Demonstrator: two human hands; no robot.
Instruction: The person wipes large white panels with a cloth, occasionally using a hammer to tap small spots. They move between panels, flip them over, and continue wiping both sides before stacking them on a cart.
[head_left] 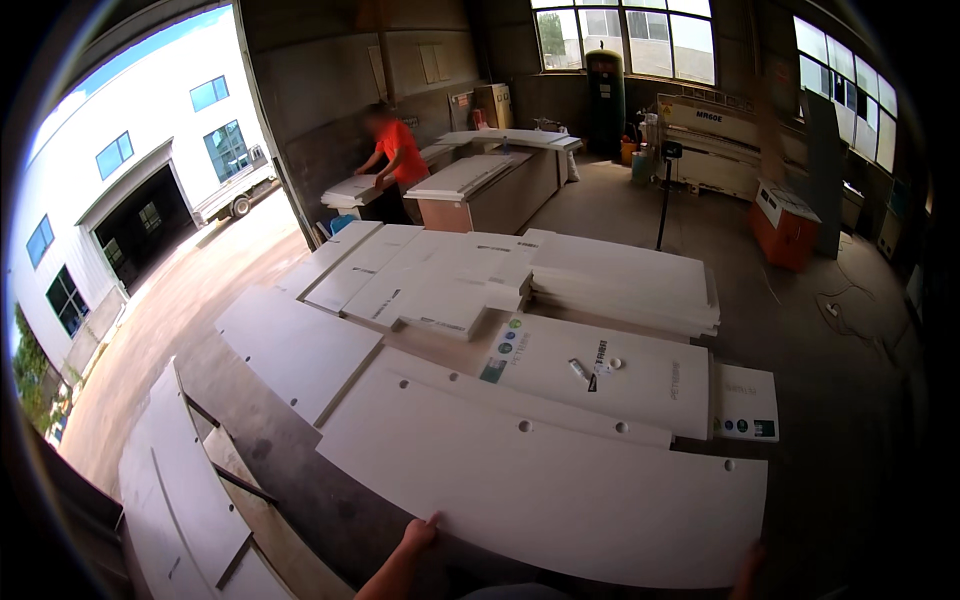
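Note:
A long white panel (560, 500) with round holes near its far edge lies in front of me. My left hand (422, 532) is closed on its near edge, thumb on top and the other fingers hidden below. At the near right corner, my right hand (752, 562) grips the panel's side; it is dim and partly hidden. Another holed panel (490, 400) shows from under the held one. Just beyond rests a printed white board (640, 390), carrying a small tube-like item (578, 369) and a small white round item (616, 364).
Stacked white boards (620, 285) and loose panels (300, 350) spread ahead and left. More panels (190, 480) lie on a rack at the left. A person in an orange shirt (397, 150) works at far boards. A thin stand (665, 200) and an orange cabinet (785, 225) are at the right.

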